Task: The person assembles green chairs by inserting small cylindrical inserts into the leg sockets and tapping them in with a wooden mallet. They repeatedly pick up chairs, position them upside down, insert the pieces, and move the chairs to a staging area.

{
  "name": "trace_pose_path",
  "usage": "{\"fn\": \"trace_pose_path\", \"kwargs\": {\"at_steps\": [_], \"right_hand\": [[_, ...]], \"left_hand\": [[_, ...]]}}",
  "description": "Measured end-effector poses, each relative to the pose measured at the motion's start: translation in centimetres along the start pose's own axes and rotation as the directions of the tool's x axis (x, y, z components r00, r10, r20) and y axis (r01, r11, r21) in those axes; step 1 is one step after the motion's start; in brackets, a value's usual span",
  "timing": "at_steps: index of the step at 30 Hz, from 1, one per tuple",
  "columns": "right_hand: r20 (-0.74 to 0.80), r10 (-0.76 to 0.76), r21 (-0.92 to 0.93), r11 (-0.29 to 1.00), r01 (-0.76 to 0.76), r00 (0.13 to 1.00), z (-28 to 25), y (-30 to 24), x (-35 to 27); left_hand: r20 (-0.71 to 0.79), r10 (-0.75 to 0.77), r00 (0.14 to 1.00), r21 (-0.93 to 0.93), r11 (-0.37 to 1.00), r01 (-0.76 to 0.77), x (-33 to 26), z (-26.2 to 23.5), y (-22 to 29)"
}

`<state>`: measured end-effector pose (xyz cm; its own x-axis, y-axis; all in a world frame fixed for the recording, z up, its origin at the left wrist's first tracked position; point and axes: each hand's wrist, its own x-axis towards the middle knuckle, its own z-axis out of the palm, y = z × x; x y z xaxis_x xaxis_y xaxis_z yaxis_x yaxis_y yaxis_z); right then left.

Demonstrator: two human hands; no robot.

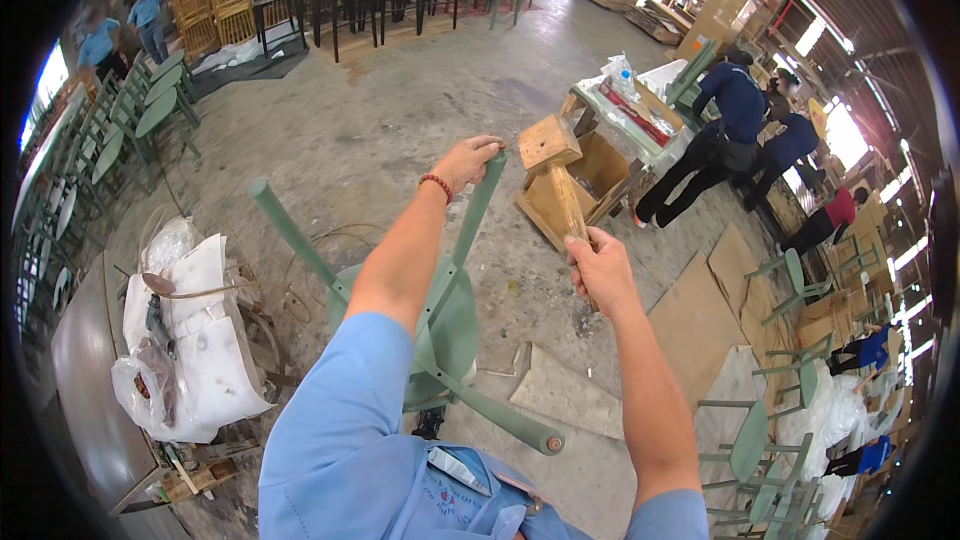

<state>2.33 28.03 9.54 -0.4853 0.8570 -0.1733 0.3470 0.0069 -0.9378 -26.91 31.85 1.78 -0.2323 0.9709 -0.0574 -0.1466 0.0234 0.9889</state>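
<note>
In front of me a green chair [447,325] is turned over, its legs pointing up and outward. My left hand [468,162] is closed round the top end of one green leg [478,210]. A wooden mallet [549,145] is gripped by its handle in my right hand [602,268], its block head raised just right of that leg end and apart from it. Another leg [510,420] reaches toward my waist, and a third [292,228] sticks out to the left. My left forearm hides part of the seat and legs.
A bench covered in white sheeting [205,340] with a plastic bag stands at left. To the right is a work table [630,110] with people beside it. Cardboard sheets [700,325] lie on the floor, and rows of green chairs [155,110] line the left.
</note>
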Motion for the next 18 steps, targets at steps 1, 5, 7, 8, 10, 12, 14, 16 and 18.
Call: {"fn": "trace_pose_path", "kwargs": {"at_steps": [1, 5, 7, 8, 10, 12, 14, 16, 18], "right_hand": [[0.002, 0.002, -0.023, 1.0, -0.002, 1.0, -0.2, 0.0, 0.2], [0.003, -0.008, -0.141, 0.99, 0.008, 1.0, -0.7, -0.1, 1.5], [0.008, -0.064, -0.182, 0.981, 0.065, 0.998, -0.6, -0.6, 2.1], [0.017, -0.094, -0.201, 0.975, 0.096, 0.995, -0.3, -1.0, 2.4], [-0.002, -0.187, -0.351, 0.92, 0.174, 0.982, -0.2, -1.9, 2.9], [-0.029, -0.282, -0.467, 0.852, 0.236, 0.959, -0.2, -2.4, 3.5], [-0.063, -0.38, -0.549, 0.786, 0.286, 0.923, 0.1, -2.7, 4.2], [0.002, -0.285, -0.677, 0.705, 0.211, 0.959, 0.4, -3.7, 4.5], [0.049, -0.281, -0.718, 0.657, 0.229, 0.958, 0.7, -5.1, 4.9]], "left_hand": [[0.0, 0.008, 1.0, -0.012, 1.0, -0.008, 0.0, 0.1, -0.2], [0.025, 0.044, 0.999, -0.024, 0.999, -0.044, 0.2, 0.1, -0.8], [0.027, 0.055, 0.998, -0.045, 0.998, -0.053, 0.3, -0.1, -1.0], [0.023, 0.061, 0.998, -0.054, 0.997, -0.059, 0.3, -0.4, -1.2], [-0.002, 0.061, 0.998, -0.04, 0.997, -0.061, 0.4, -0.5, -1.4], [-0.011, 0.058, 0.998, -0.043, 0.997, -0.059, 0.6, -0.3, -1.6], [-0.01, 0.052, 0.999, -0.058, 0.997, -0.052, 0.7, -0.1, -1.5], [-0.02, 0.061, 0.998, -0.067, 0.996, -0.062, 0.7, -0.1, -1.7], [-0.026, 0.064, 0.998, -0.061, 0.996, -0.066, 0.6, -0.5, -1.8]]}}
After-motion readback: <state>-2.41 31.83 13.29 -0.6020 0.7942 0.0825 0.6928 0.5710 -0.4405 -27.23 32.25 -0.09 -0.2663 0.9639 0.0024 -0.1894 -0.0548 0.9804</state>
